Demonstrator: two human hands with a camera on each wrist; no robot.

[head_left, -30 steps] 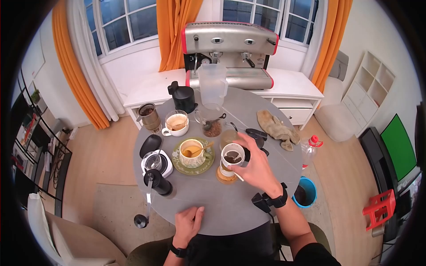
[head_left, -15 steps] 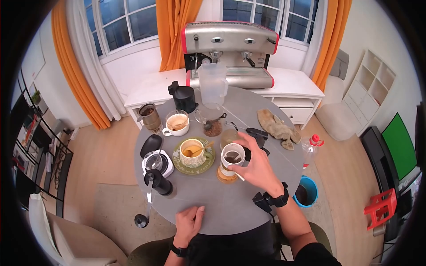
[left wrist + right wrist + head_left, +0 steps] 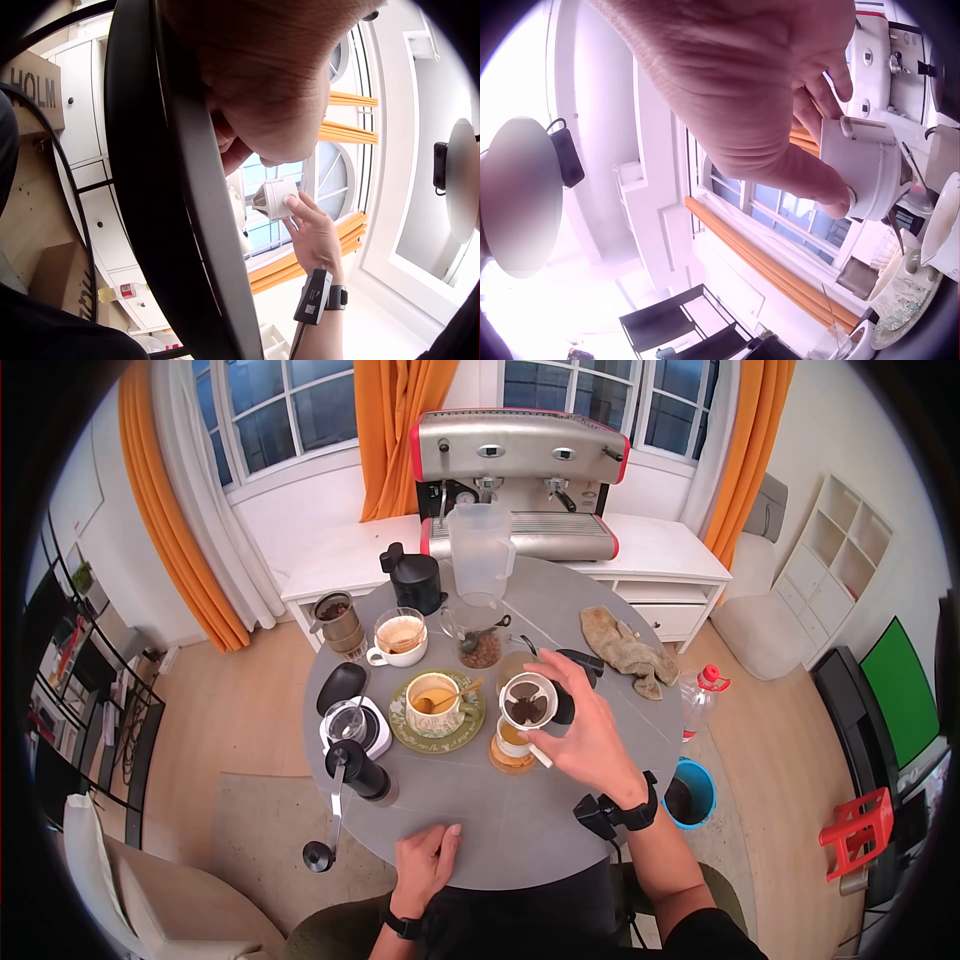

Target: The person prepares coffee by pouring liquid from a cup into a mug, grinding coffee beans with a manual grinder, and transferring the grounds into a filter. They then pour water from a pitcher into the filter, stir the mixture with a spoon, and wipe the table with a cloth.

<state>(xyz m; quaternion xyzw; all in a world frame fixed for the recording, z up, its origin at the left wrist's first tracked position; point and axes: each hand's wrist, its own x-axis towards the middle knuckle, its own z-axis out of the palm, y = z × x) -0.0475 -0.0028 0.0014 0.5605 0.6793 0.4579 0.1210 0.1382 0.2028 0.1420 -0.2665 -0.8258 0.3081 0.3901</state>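
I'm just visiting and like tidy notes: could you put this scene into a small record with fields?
Right hand: holds a white cup
In that cup: dark grounds
Left hand: rests at the table edge, no held thing visible
On green plate: patterned cup with spoon
Farther back: clear pitcher
Behind table: silver coffee machine, red trim
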